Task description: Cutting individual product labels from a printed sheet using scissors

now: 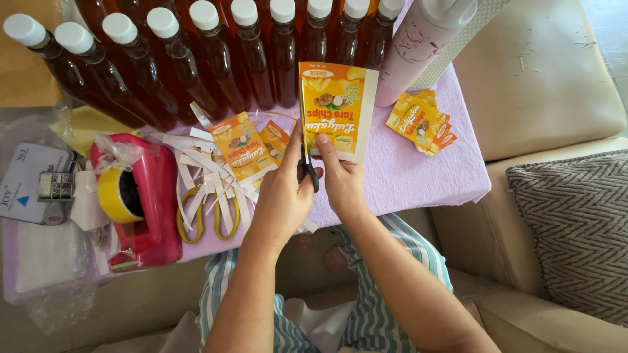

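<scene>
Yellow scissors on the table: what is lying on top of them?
White paper strips cross the yellow scissors, covering the blades and pivot. Only the two handle loops show, lying on the purple cloth. Whether the blades are open or closed is hidden.

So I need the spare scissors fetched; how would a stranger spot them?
Start at the red tape dispenser on the left of the lilac-covered table. Just right of it, yellow-handled scissors lie half buried under white paper strips, unlike the black pair in the left hand.
</scene>
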